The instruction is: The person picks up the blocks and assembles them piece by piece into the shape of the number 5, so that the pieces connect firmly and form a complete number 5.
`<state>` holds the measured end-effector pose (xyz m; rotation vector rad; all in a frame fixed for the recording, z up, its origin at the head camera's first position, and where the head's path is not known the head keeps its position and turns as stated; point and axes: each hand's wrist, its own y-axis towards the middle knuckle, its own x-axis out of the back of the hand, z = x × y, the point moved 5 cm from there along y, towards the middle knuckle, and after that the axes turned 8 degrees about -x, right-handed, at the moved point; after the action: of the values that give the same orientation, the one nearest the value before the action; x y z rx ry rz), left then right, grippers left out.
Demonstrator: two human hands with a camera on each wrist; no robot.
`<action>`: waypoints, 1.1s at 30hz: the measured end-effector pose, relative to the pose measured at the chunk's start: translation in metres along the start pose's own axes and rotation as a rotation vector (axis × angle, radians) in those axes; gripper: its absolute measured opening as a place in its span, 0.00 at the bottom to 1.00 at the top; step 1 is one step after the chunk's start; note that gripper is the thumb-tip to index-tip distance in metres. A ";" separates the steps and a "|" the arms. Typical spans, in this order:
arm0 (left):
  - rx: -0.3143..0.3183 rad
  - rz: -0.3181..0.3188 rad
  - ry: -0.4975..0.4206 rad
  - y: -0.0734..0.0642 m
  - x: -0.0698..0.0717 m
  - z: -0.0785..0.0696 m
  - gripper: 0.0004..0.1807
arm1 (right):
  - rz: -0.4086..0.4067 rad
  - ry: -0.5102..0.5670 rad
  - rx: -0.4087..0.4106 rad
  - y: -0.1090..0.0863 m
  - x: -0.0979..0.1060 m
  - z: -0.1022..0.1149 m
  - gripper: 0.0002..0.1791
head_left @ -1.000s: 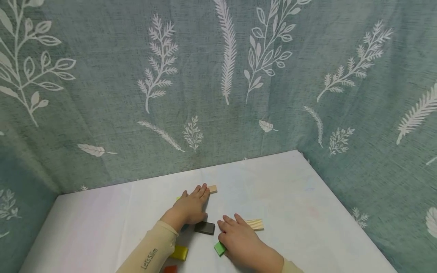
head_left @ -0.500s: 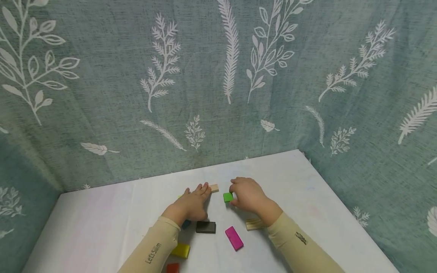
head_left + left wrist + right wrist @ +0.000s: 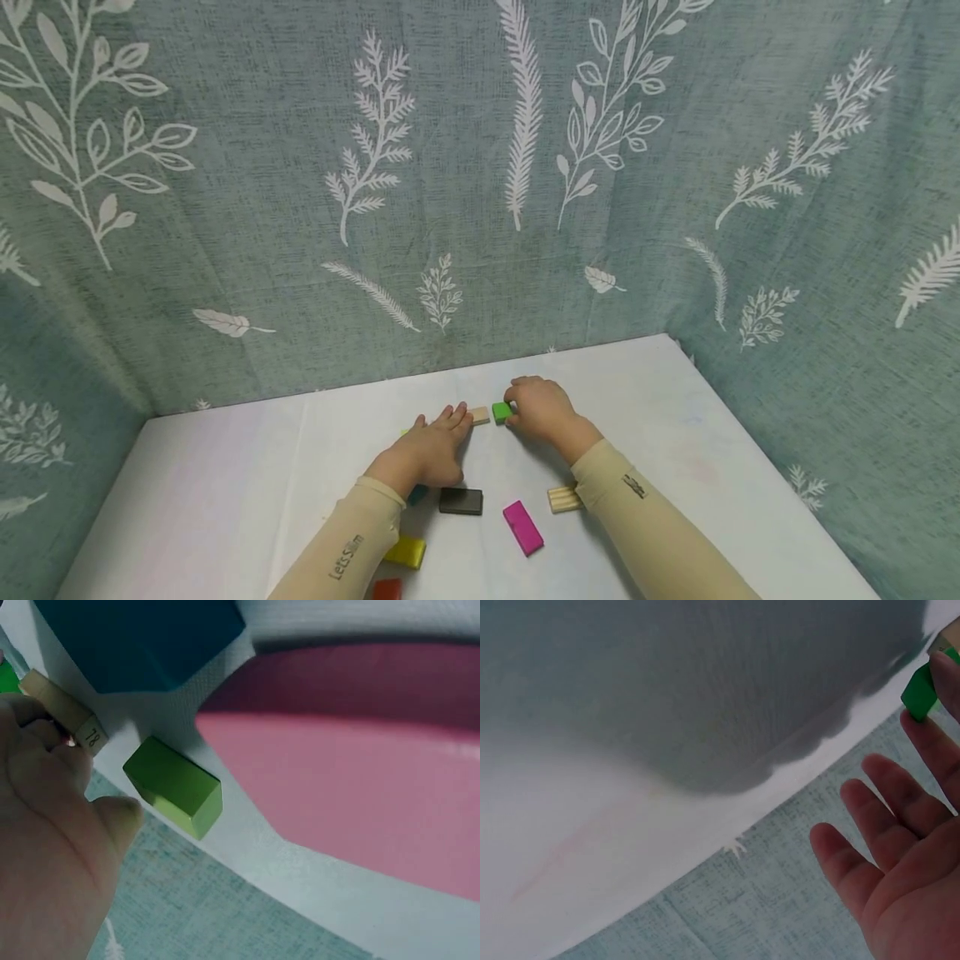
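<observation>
Left hand (image 3: 427, 450), fingers apart and fairly straight, touches the far pale wooden block (image 3: 481, 415), apparently to steady it; the right hand (image 3: 543, 407) pinches the bright green block (image 3: 500, 413) just right of that, leaving its left end exposed.

We see a bright green block (image 3: 501, 412) pinched in the right hand (image 3: 542, 410), just beside a pale wooden block (image 3: 482, 415), end marked 78, lying at the left hand's (image 3: 429, 452) fingertips.

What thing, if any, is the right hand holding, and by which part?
The right hand pinches the bright green block, thumb and forefinger at its right end in the head view.
</observation>
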<state>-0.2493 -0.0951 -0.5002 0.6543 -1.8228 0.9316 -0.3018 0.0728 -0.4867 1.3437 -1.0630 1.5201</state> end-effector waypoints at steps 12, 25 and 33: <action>0.006 0.008 -0.045 -0.001 -0.002 -0.001 0.52 | 0.039 0.035 0.012 0.011 -0.013 0.002 0.17; -0.006 -0.090 -0.052 0.002 -0.002 0.005 0.49 | 0.030 0.031 0.051 0.015 -0.011 0.002 0.17; -0.036 -0.151 -0.006 0.002 0.003 0.007 0.47 | 0.075 0.066 0.047 0.019 -0.010 0.001 0.18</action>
<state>-0.2556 -0.1000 -0.5004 0.7621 -1.7648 0.7955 -0.3183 0.0659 -0.4980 1.2896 -1.0523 1.6420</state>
